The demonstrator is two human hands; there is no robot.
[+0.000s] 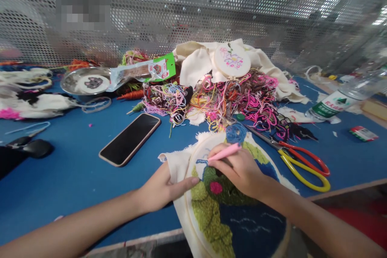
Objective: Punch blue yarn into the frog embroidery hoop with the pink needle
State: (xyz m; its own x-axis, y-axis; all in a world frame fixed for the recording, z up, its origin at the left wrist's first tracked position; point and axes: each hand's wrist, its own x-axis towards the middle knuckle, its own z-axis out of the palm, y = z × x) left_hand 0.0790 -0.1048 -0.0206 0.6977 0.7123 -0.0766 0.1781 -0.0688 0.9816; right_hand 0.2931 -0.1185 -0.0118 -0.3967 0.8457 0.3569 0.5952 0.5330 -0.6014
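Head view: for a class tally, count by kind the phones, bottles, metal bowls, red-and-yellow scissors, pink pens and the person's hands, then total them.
Phone: 1
Bottle: 1
Bowl: 1
Scissors: 1
Pen: 1
Hands: 2 (left hand, right hand)
Total: 7

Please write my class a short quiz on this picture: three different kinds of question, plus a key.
1. What does each hand hold?
2. True or false: the phone lies screen-up on the table.
3. The handles of the scissors are: A) green and blue; B) red and yellow; C) black and white.

Key:
1. Right hand: pink tool; left hand: the hoop.
2. True.
3. B.
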